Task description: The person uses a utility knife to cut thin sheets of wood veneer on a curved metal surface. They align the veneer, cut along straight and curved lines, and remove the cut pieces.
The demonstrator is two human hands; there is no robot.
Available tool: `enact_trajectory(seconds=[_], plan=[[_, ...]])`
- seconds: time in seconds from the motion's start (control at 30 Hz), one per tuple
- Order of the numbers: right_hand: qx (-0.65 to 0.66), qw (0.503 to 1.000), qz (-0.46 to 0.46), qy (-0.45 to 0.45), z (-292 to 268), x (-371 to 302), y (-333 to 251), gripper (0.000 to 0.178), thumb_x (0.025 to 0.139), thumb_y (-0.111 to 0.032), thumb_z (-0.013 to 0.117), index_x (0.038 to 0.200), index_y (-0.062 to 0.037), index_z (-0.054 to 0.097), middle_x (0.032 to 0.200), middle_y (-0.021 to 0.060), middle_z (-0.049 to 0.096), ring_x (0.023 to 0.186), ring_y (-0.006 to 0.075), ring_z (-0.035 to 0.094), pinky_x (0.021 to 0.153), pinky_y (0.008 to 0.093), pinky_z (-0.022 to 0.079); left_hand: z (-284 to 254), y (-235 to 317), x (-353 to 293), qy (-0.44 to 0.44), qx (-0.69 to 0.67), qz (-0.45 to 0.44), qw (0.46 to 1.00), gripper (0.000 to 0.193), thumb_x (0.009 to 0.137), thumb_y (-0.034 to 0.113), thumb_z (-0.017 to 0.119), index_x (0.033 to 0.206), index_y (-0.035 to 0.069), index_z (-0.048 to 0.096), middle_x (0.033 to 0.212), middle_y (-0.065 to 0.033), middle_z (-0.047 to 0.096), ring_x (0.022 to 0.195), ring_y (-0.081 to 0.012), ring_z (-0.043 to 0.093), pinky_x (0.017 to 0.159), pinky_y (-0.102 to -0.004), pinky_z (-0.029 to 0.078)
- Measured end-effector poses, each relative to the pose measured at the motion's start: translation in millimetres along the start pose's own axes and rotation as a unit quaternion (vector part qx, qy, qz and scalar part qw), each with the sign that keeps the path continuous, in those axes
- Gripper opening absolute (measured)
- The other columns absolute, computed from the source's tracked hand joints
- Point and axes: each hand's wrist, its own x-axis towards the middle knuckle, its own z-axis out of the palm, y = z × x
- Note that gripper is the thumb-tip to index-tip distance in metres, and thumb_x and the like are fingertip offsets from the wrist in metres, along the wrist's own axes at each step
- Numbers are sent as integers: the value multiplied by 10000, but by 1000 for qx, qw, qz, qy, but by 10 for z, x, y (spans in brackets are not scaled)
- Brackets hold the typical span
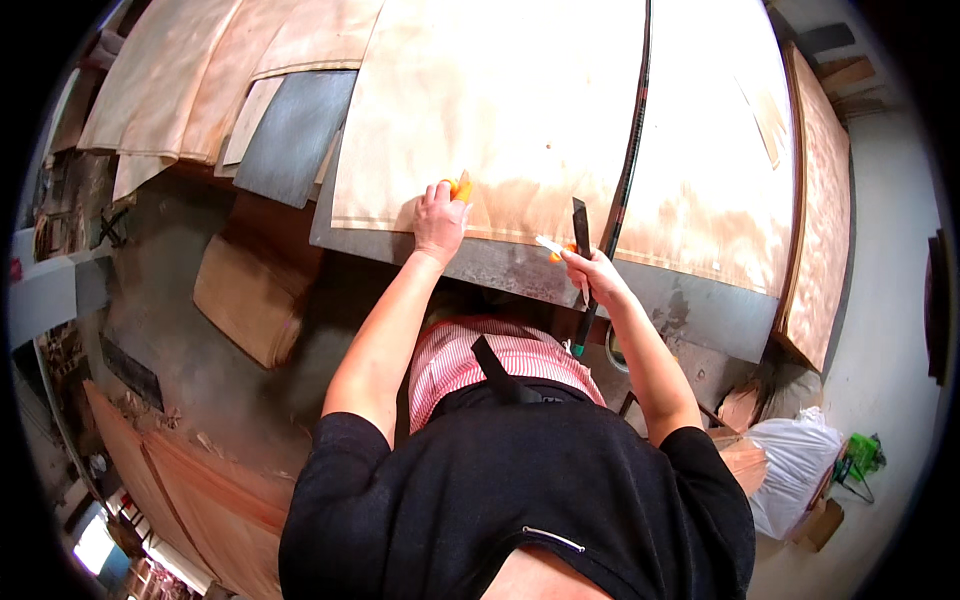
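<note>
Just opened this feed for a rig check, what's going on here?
A person is working at a metal-edged bench. The left hand grips a small orange object near the front edge of a large pale sheet. The right hand holds a dark flat strip, angled up; a white piece shows beside it, too small to identify. A long black rod runs front to back over the bench.

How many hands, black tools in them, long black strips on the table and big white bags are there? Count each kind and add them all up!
Hands: 2 (left hand, right hand)
Held black tool: 1
Long black strip: 1
Big white bag: 1
Total: 5
</note>
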Motion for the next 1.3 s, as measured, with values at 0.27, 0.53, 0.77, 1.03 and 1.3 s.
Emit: enact_trajectory(seconds=[0.27, 0.53, 0.77, 1.03, 1.3], plan=[[-141, 989, -32, -18, 499, 737, -443, 227, 818, -273, 600, 855, -50, 616, 509, -69, 400, 425, 22, 339, 401, 192, 240, 102, -172, -19, -15, -16, -5, 1000, 199, 688, 231, 656, 659, 46, 588, 877, -100, 490, 854, -266, 470, 715, -386, 401], [-236, 971, -39, 26, 896, 1403, -630, 196, 765, -233, 637, 784, -40, 606, 565, -26, 492, 468, 56, 432, 418, 203, 324, 111, -154, -14, 2, 4, -18, 1000, 220, 685, 240, 657, 730, 48, 559, 869, -102, 473, 849, -270, 466, 707, -388, 396], [-249, 968, -21, 30, 888, 1444, -646, 195, 754, -253, 661, 747, -65, 613, 544, -38, 472, 455, 43, 401, 410, 202, 295, 111, -130, 27, -14, 6, 9, 1000, 356, 711, 200, 620, 1010, 20, 549, 1039, -129, 487, 1057, -280, 437, 895, -422, 345], [-262, 963, -55, 11, 796, 1228, -607, 186, 719, -222, 642, 670, -45, 617, 595, 36, 584, 539, 119, 542, 499, 250, 412, 203, -57, 120, -102, 130, 51, 985, 399, 753, 173, 522, 1120, 15, 528, 1180, -129, 472, 1219, -270, 326, 1005, -495, 221], [-672, 724, -120, 102, 400, 1285, -1089, 151, 740, -208, 582, 773, -79, 652, 615, 38, 612, 556, 140, 571, 542, 282, 451, 194, 69, 209, -150, 236, 75, 957, 415, 742, 185, 525, 1122, 18, 534, 1189, -126, 478, 1214, -270, 330, 1010, -495, 208]])
